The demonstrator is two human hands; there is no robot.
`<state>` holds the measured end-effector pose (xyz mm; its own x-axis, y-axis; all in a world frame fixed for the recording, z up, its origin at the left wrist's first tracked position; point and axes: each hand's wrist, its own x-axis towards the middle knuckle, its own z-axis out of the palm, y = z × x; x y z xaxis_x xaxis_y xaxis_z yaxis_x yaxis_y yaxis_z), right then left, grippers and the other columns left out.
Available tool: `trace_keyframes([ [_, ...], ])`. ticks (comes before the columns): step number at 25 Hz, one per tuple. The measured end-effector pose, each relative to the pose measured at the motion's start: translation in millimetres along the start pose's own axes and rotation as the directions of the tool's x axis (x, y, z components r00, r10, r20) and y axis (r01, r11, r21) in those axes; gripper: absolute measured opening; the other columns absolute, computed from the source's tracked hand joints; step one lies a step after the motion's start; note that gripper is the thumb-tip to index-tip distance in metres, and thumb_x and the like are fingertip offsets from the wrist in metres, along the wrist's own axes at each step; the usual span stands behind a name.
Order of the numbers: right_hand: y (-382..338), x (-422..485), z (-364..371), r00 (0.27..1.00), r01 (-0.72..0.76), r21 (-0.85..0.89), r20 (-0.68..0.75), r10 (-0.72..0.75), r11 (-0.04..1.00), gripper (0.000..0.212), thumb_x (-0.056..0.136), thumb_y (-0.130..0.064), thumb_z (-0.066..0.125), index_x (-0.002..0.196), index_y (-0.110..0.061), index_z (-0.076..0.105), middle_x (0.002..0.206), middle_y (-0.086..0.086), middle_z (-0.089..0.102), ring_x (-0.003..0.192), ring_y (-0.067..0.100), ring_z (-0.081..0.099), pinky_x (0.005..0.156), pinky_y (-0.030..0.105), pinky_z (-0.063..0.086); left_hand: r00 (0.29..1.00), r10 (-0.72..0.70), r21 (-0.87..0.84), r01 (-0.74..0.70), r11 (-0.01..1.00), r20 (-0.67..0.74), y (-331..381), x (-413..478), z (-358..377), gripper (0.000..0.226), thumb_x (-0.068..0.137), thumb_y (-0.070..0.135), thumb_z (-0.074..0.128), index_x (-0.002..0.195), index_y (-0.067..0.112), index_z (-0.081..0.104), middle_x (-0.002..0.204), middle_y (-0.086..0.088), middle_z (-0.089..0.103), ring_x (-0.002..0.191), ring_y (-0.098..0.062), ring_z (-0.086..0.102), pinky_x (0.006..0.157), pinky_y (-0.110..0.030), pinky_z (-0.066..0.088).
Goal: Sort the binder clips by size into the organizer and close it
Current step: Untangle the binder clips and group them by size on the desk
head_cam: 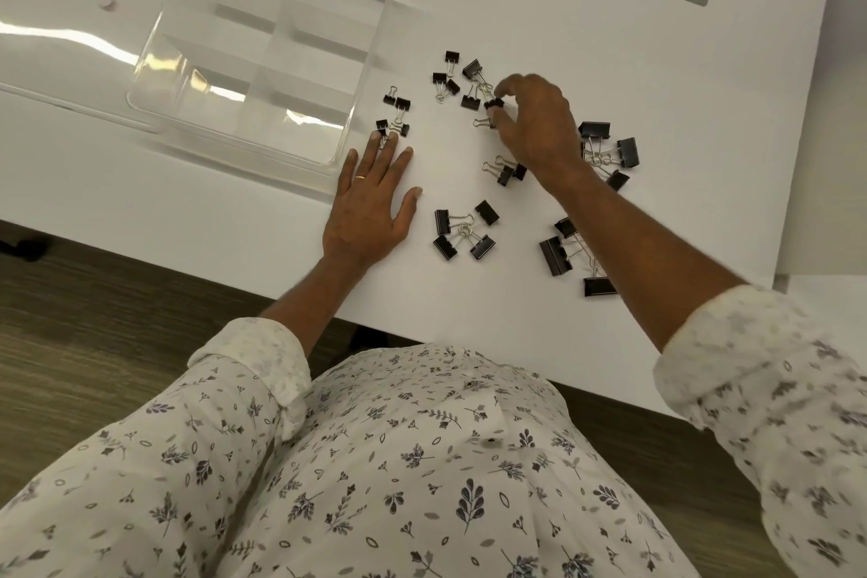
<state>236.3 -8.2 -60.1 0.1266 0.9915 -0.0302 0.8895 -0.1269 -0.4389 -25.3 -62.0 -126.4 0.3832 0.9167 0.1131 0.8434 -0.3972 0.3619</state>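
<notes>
On desk, R hand pinches sm. clip; L hand flat.

Bright even light, glare on organizer lid, wide-angle edge bending, sleeve blur

White table carries clear organizer and scattered binder clips.

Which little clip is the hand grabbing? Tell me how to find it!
On the white table, right of the clear organizer, black binder clips lie scattered. Find the right hand reaching among them; the small binder clip sits pinched at its fingertips. It is the only clip held in fingers; the others all lie on the table.
</notes>
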Motion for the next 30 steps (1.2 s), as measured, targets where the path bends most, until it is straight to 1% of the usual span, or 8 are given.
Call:
trace_keyframes([
  [3, -4, 27, 11, 0.997, -0.061, -0.04, 0.045, 0.063, 0.997, 0.028, 0.091, -0.031, 0.067, 0.113, -0.013, 0.063, 0.112, 0.006, 0.066, 0.105, 0.026, 0.061, 0.083, 0.037, 0.05, 1.0, -0.002, 0.012, 0.002, 1.0, -0.004, -1, 0, 0, 0.057, 0.108, 0.043, 0.041, 0.159, 0.018, 0.036, 0.17, -0.005, 0.025, 0.16, -0.021, 0.013, 0.13, -0.047, 0.015],
  [6, -7, 40, 16, 0.999, 0.013, -0.058, 0.045, -0.01, 0.998, 0.024, 0.088, -0.017, 0.061, 0.111, -0.01, 0.061, 0.102, 0.009, 0.068, 0.096, 0.028, 0.063, 0.08, 0.038, 0.05, 1.0, -0.002, 0.02, 0.002, 1.0, 0.003, -1, 0, 0, 0.057, 0.108, 0.044, 0.04, 0.159, 0.018, 0.036, 0.17, -0.004, 0.024, 0.16, -0.021, 0.013, 0.13, -0.047, 0.014],
  [11, 3, 39, -6, 0.993, -0.099, 0.142, 0.078, 0.088, 0.985, 0.03, 0.084, -0.024, 0.071, 0.111, -0.018, 0.061, 0.091, -0.001, 0.072, 0.083, 0.017, 0.069, 0.075, 0.03, 0.056, 1.0, -0.004, 0.029, 0.004, 1.0, 0.002, -1, 0, 0, 0.057, 0.108, 0.045, 0.039, 0.158, 0.018, 0.038, 0.169, -0.004, 0.027, 0.16, -0.021, 0.015, 0.129, -0.048, 0.016],
  [13, 10, 25, -22, 0.987, -0.056, 0.19, 0.162, 0.025, 0.98, 0.03, 0.084, -0.024, 0.076, 0.11, -0.018, 0.063, 0.091, -0.002, 0.073, 0.081, 0.014, 0.071, 0.076, 0.025, 0.057, 1.0, -0.006, 0.025, 0.007, 1.0, -0.008, -1, 0, 0, 0.056, 0.108, 0.045, 0.04, 0.157, 0.017, 0.04, 0.169, -0.004, 0.027, 0.16, -0.021, 0.015, 0.129, -0.048, 0.016],
  [16, 21, -5, -33, 0.946, 0.101, 0.18, 0.288, -0.15, 0.979, 0.025, 0.086, -0.016, 0.077, 0.111, -0.016, 0.071, 0.099, -0.003, 0.073, 0.089, 0.014, 0.07, 0.085, 0.031, 0.061, 1.0, -0.01, 0.036, 0.011, 0.999, -0.019, -2, 1, 0, 0.056, 0.108, 0.045, 0.041, 0.156, 0.017, 0.042, 0.169, -0.004, 0.027, 0.16, -0.021, 0.015, 0.129, -0.048, 0.017],
  [20, 35, -17, -26, 0.916, 0.21, 0.095, 0.328, -0.229, 0.973, 0.02, 0.092, -0.026, 0.076, 0.11, -0.018, 0.077, 0.106, 0.001, 0.073, 0.096, 0.017, 0.066, 0.086, 0.045, 0.059, 1.0, 0.0, 0.037, 0.001, 0.999, -0.011, 1, 0, 0, 0.056, 0.108, 0.045, 0.041, 0.156, 0.017, 0.041, 0.169, -0.004, 0.027, 0.16, -0.021, 0.016, 0.129, -0.048, 0.016],
  [26, 33, -4, -29, 0.833, 0.335, 0.067, 0.445, -0.329, 0.94, 0.045, 0.093, -0.009, 0.069, 0.135, -0.021, 0.06, 0.131, -0.004, 0.067, 0.116, 0.022, 0.061, 0.099, 0.042, 0.051, 1.0, -0.012, 0.024, 0.012, 1.0, 0.003, 0, 0, -1, 0.057, 0.108, 0.045, 0.04, 0.158, 0.018, 0.038, 0.17, -0.004, 0.026, 0.16, -0.021, 0.014, 0.13, -0.046, 0.013],
  [30, 32, -5, -30, 0.903, 0.259, 0.098, 0.329, -0.277, 0.961, 0.054, 0.088, 0.007, 0.055, 0.133, -0.023, 0.057, 0.131, -0.007, 0.065, 0.115, 0.02, 0.062, 0.099, 0.041, 0.053, 1.0, -0.018, 0.014, 0.018, 1.0, 0.009, 0, 0, 0, 0.057, 0.108, 0.045, 0.04, 0.158, 0.018, 0.038, 0.17, -0.003, 0.025, 0.16, -0.021, 0.014, 0.13, -0.047, 0.014],
])
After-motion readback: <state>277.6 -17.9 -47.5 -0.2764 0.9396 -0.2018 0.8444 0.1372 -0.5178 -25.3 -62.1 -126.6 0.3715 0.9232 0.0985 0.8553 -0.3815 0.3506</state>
